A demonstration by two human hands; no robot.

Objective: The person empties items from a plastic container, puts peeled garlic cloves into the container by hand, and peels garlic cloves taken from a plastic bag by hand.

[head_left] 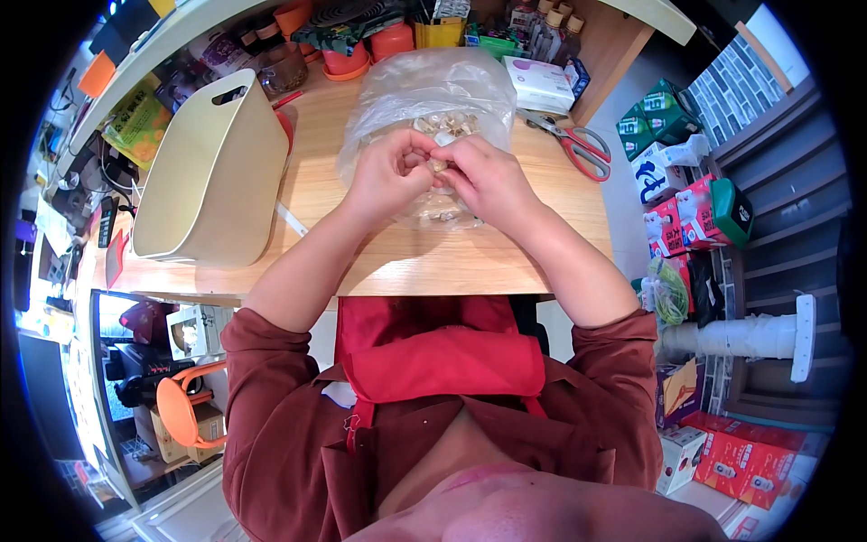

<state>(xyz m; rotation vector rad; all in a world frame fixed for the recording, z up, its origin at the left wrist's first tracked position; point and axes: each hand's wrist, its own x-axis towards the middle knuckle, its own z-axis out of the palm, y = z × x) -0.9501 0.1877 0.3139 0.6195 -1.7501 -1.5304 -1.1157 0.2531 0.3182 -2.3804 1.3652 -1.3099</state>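
Observation:
My left hand point(390, 177) and my right hand point(490, 178) meet over a clear plastic bag point(388, 99) spread on the wooden table. Between their pinched fingertips is a small pale yellowish piece point(439, 166), mostly covered by the fingers; its kind I cannot tell. Just beyond the hands, brownish-white flaky bits point(447, 123) lie on the bag. A few more small bits point(446, 217) rest on the plastic below my wrists.
A tall cream bin point(212, 172) stands on the left of the wooden table point(433, 266). Red-handled scissors point(578, 147) lie at the right, near a white box point(539, 84). Pots and bottles line the back. Boxes point(686, 217) are stacked on the floor to the right.

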